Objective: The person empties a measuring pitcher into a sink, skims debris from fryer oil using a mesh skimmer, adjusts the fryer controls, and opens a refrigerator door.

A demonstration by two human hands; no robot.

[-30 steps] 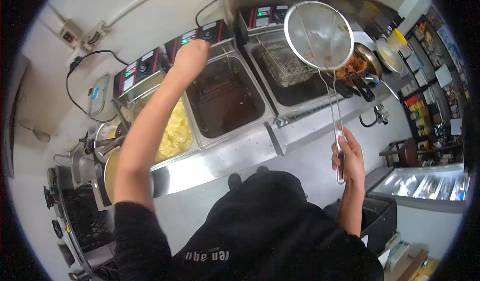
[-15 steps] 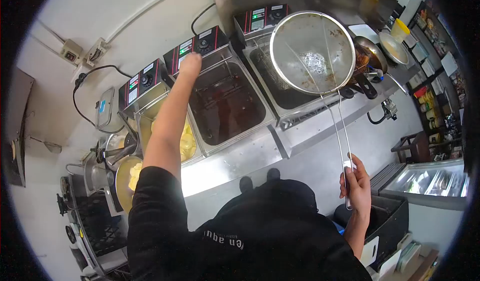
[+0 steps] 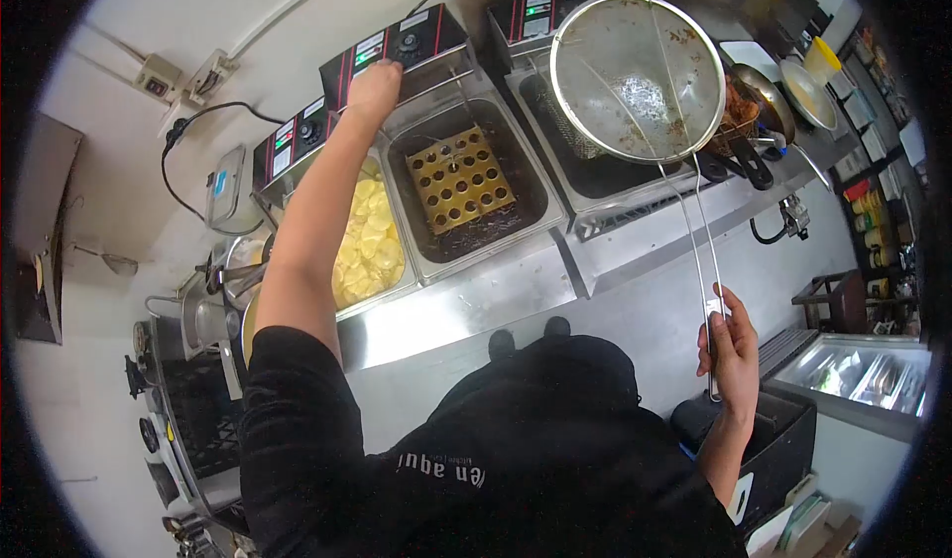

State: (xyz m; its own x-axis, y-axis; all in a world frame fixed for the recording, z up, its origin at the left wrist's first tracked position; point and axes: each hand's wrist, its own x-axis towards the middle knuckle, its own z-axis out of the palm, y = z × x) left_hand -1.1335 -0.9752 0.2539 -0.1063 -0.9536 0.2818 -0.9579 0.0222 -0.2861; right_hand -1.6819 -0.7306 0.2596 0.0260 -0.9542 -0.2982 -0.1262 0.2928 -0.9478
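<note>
My left hand is closed at the back of the middle fryer, in front of its control panel; what it grips is hidden. Inside that fryer's dark oil a perforated metal plate with rows of round holes shows. My right hand is wrapped round the handle of a large round strainer, which hangs over the right fryer. Brown crumbs stick to its mesh. Pale yellow slices fill the left fryer, partly behind my left forearm.
A wire basket sits in the right fryer. Beyond it are browned food, pans with dark handles and a yellow container. The steel front ledge runs before the fryers. Pots and a black crate stand at left.
The perforated plate has come into sight in the middle fryer, where only dark oil showed before. The strainer has swung from a steeper slant to face the camera more. The view has shifted.
</note>
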